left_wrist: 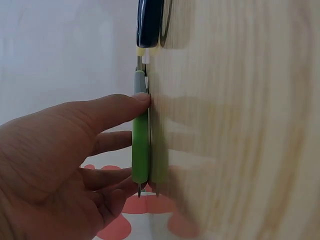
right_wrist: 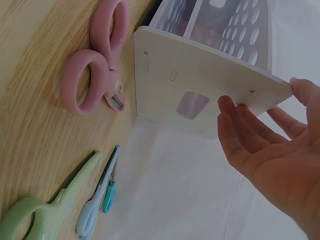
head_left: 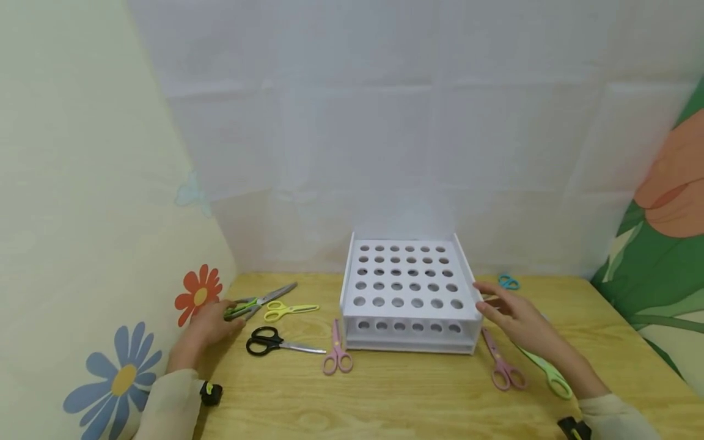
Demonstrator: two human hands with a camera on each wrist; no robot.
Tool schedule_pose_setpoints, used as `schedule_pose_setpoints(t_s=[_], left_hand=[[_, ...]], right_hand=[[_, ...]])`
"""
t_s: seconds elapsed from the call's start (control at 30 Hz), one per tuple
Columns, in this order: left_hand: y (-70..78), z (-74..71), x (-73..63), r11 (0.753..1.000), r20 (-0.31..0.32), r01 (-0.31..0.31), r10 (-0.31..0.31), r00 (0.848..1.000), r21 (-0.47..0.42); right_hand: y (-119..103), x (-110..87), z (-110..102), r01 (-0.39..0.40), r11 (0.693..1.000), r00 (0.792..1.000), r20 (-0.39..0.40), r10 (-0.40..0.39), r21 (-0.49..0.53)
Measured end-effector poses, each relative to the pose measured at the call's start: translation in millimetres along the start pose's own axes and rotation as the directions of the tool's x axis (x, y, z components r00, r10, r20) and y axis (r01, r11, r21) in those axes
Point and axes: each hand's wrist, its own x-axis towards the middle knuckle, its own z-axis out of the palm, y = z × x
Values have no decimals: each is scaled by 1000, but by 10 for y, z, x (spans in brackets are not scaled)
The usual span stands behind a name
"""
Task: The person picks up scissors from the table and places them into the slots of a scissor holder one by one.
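Note:
In the left wrist view, my left hand (left_wrist: 60, 150) holds a pair of green-and-grey-handled scissors (left_wrist: 140, 145) by the handles, its thumb across the near side and its fingers behind. These scissors lie on the table at the far left in the head view, beside yellow scissors (head_left: 277, 310) and black-handled scissors (head_left: 266, 341). My right hand (head_left: 519, 319) is at the right side of a white rack (head_left: 409, 311) with rows of round holes. Its fingers are loosely bent against the side panel (right_wrist: 160, 95), and one digit meets the panel's edge.
Pink scissors (head_left: 337, 357) lie left of the rack, and another pink pair (head_left: 505, 371) lies to its right. Light green scissors (head_left: 552, 374) lie partly under my right forearm. Teal-handled scissors (head_left: 508, 282) are at the back right. Light blue scissors (right_wrist: 89, 215) show in the right wrist view.

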Motion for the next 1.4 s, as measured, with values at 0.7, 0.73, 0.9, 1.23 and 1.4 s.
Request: schedule_pose_setpoints(t_s=[0.7,0.73,0.9,1.23,1.4], left_hand=[[75,-38,-51,995,-126,-13,25,992,96],[87,-44,-58,994,-137,-15,29,990,105],[148,-85,-70,992,-198,-28,52,979,123],[321,-182,-28,987,-214,-98,69,974,-125],[341,-179,-10,978,-241,-142,102,965,-155]], right_hand=[[-3,36,1,4,1000,1000,6,-4,-20],[-7,38,2,4,1000,1000,6,-4,-20],[-21,46,7,11,1000,1000,5,-11,-22],[-3,34,23,1,1000,1000,3,-1,-16],[19,13,31,-12,1000,1000,-2,12,-20]])
